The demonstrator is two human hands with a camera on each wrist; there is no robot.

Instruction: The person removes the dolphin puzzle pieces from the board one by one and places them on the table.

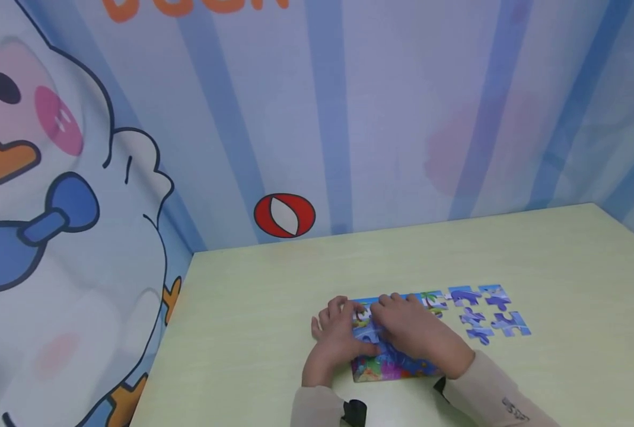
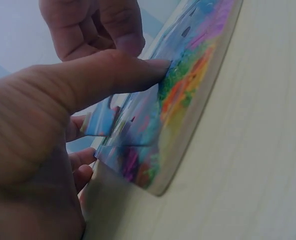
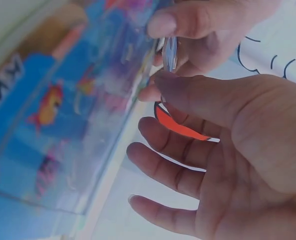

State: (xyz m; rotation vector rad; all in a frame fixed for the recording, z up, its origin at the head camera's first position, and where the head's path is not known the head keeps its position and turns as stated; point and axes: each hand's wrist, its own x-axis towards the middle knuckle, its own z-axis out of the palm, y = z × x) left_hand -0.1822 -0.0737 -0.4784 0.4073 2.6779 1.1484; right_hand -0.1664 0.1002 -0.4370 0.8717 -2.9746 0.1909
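Note:
A colourful sea-scene jigsaw puzzle board (image 1: 378, 373) lies on the table with both hands over it. My left hand (image 1: 336, 338) rests on its left side, the thumb stretched across the picture and the other fingers near the left edge. One left finger seems to touch a loose puzzle piece (image 2: 102, 117) that stands tilted above the board. From the right, my right hand (image 1: 410, 326) reaches over the middle. In the right wrist view, its thumb and bent index finger pinch the thin, edge-on piece (image 3: 170, 52); the other fingers are loosely spread. The hands hide much of the picture.
Several loose puzzle pieces (image 1: 471, 317) lie right of the board on the pale table (image 1: 242, 332). A printed backdrop (image 1: 381, 118) with stripes, a cartoon duck (image 1: 71, 237) and a red-and-white ball (image 1: 284, 215) stands behind and to the left.

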